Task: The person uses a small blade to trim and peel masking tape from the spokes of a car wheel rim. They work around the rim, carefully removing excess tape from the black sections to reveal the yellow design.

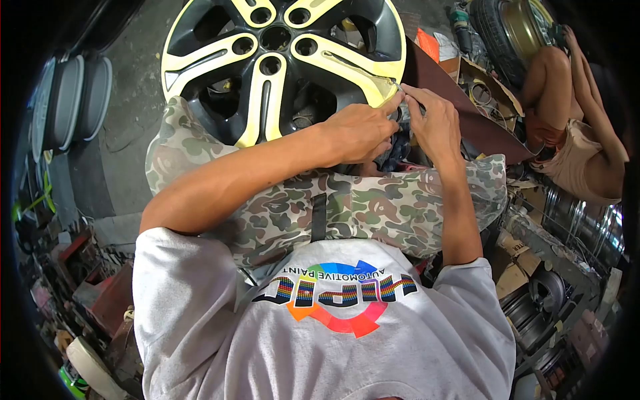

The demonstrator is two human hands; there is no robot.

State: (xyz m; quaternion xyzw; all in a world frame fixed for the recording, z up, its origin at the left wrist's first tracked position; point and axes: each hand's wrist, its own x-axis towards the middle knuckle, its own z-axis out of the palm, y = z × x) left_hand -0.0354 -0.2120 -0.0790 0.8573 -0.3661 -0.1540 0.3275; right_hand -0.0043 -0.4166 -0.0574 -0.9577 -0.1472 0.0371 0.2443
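Note:
A black alloy wheel (275, 38) with pale yellow spoke faces lies in front of my knees. My left hand (360, 133) reaches across to its lower right rim, fingers curled and closed. Beside it, my right hand (437, 123) has thumb and fingers pinched together close to the left fingertips. A small thin item (400, 87) shows at the fingertips, against the end of the right spoke; its kind is too small to tell. At that spoke end the yellow layer (385, 87) looks loose and partly see-through. What lies inside the left fingers is hidden.
Camouflage cloth (280, 207) covers my lap. Another person (580, 133) sits at the right, near a tyre (490, 27). An open cardboard box (490, 93) stands right of the wheel. Several rims (67, 103) are at the left, with more rims (533, 307) at lower right.

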